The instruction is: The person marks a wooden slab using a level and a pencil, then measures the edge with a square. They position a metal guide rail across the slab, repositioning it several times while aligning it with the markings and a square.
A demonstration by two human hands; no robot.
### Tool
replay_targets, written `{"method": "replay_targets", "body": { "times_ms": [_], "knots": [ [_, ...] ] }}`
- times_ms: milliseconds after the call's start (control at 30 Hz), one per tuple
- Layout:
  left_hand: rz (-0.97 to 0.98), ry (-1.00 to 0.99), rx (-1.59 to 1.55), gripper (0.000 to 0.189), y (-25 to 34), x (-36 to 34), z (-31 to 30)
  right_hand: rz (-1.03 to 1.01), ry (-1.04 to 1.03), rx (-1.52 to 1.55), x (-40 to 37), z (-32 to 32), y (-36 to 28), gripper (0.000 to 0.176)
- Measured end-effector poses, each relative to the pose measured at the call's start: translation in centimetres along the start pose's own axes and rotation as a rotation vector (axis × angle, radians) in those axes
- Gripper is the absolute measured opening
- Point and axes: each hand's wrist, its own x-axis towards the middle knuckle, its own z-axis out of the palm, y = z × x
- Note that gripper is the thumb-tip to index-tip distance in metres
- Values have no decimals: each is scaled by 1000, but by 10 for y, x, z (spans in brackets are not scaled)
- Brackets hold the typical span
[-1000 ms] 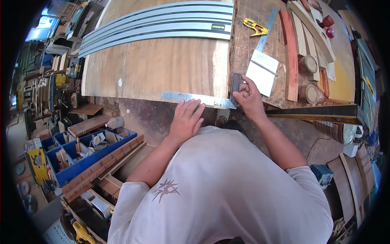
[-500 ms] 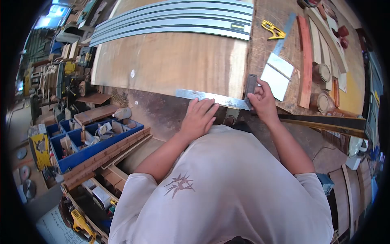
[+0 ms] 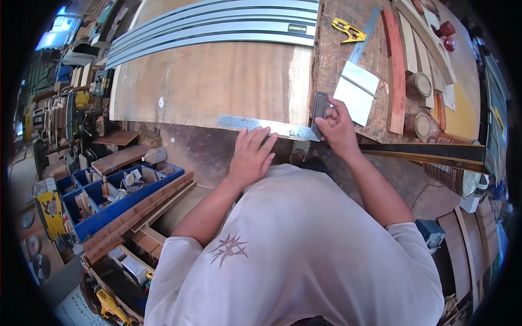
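Observation:
A try square (image 3: 285, 130) with a steel blade and a dark stock lies along the near edge of a wide wooden board (image 3: 217, 81). My right hand (image 3: 340, 130) grips the stock at the board's right corner, thumb on one side and fingers on the other. The fingers of my left hand (image 3: 251, 155) are stretched out, their tips resting on the blade's near edge. Across the board's far part lies a silver guide rail (image 3: 212, 35) with dark strips. A small white notepad (image 3: 356, 92) with a pencil (image 3: 359, 87) on it lies right of the stock.
On the bench to the right are a combination square with a yellow head (image 3: 348, 31), a reddish wood strip (image 3: 396, 76), pale strips and two round tins (image 3: 417, 126). A blue divided tray (image 3: 122, 201) holds small parts at lower left. A dark-topped beam (image 3: 429, 154) juts out at right.
The camera view has shifted, so the bench things appear farther left. Both hands keep their places on the try square, and it stays along the board's edge.

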Motion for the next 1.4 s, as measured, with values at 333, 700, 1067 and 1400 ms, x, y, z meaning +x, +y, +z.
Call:
{"method": "replay_targets", "body": {
  "times_ms": [333, 700, 1067, 1400],
  "knots": [
    [-10, 17, 15, 50, -1, -1, 2, 24, -58, -10, 7, 5, -11, 56],
    [46, -30, -41, 51, -1, 0, -2, 91, -69, -24, 6, -7, -3, 56],
    [74, -25, -32, 49, -14, -2, 1, 17, -50, 26, 5, -1, 2, 53],
    [69, 8, -24, 48, -11, -1, 3, 14, -36, 7, 4, -2, -1, 54]
  ]
}}
